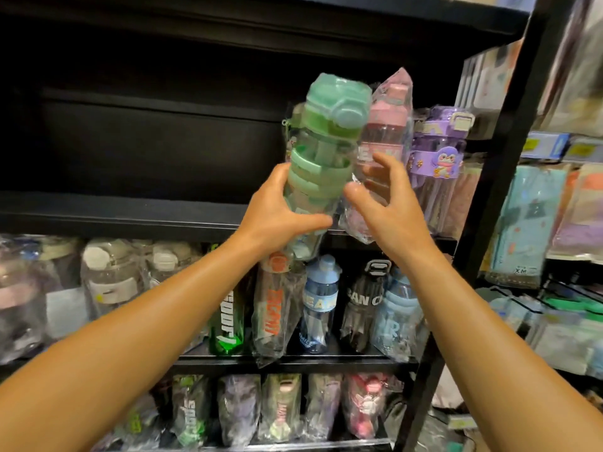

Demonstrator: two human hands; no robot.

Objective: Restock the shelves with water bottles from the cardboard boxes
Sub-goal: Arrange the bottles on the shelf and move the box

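Both arms reach up and forward. Left hand (277, 207) wraps the green bottle (321, 151) low on its body, tilted right, base over the shelf (130, 216) front edge. Right hand (388, 203) is spread, fingers half curled on the pink bottle (386, 132) (bagged, no full grip). Purple bottle (437, 164) stands just beside it, near the upright post (502, 177). Shelf is bare left of the green bottle.

Both forearms are bare, with no sleeves visible.
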